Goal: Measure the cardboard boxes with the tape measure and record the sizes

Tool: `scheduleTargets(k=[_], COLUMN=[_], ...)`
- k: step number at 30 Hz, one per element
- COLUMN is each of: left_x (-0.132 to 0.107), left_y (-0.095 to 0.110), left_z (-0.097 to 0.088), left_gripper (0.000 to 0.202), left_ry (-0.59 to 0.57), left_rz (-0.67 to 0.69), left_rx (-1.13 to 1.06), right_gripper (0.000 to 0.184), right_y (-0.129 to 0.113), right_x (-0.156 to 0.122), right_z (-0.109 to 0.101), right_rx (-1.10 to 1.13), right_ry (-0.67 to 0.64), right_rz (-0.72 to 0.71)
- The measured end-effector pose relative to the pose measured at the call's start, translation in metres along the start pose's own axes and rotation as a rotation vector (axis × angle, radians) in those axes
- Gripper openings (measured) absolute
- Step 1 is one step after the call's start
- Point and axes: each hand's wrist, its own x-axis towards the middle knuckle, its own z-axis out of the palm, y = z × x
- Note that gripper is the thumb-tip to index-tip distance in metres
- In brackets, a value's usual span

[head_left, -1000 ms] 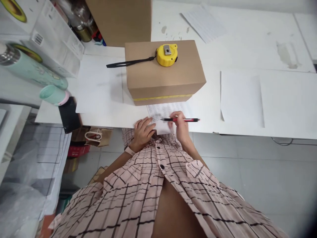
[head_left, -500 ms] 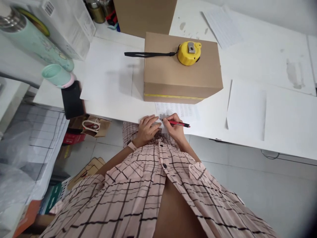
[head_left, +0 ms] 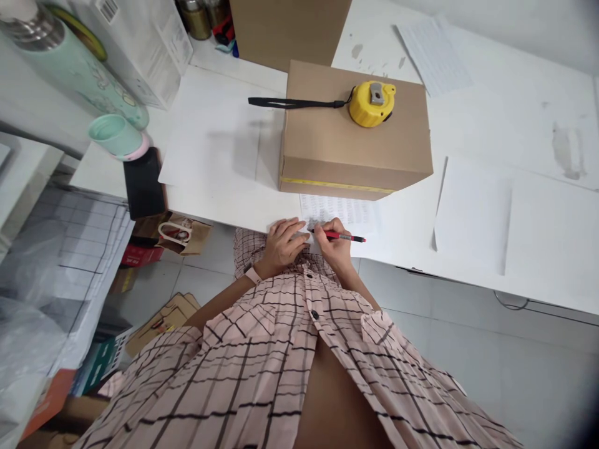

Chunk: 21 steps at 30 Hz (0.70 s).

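Observation:
My right hand (head_left: 334, 244) is closed around a red and black pen (head_left: 345, 236), its tip down on a printed sheet (head_left: 337, 207) at the table's near edge. Flat beside it, with fingers stretched out, my left hand (head_left: 283, 243) rests on the paper's lower left part. The sheet's far end runs up to a brown cardboard box (head_left: 318, 146), whose front carries a yellow strip (head_left: 337, 184). On top of that box lies a yellow tape measure (head_left: 371, 105) with a black wrist strap (head_left: 294, 103).
At the left stand a mint green flask (head_left: 88, 75), its cup (head_left: 116, 136) and a black phone (head_left: 144, 184). A taller cardboard box (head_left: 290, 31) is behind. White sheets (head_left: 472, 215) lie to the right. Paper bags (head_left: 189, 237) sit below the table edge.
The whole view has shifted slightly, so the table and box appear a little farther right. My right hand still holds the pen at the sheet, and my left hand stays flat.

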Motion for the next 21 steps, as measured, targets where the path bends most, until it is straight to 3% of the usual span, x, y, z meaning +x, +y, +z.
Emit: scheduleTargets(k=[13, 21], left_x=[-0.0005, 0.0029], left_y=[-0.0007, 0.0002], left_z=[-0.0001, -0.0020], left_gripper=[0.017, 0.015], left_ry=[-0.057, 0.040], left_rz=[-0.055, 0.028], left_rx=[-0.038, -0.004], right_gripper=[0.036, 0.036], right_y=[-0.0011, 0.0009], right_x=[0.0012, 0.0015], right_z=[-0.0008, -0.0016], right_rx=[0.041, 0.003], right_ry=[-0.011, -0.002], right_rz=[-0.011, -0.007])
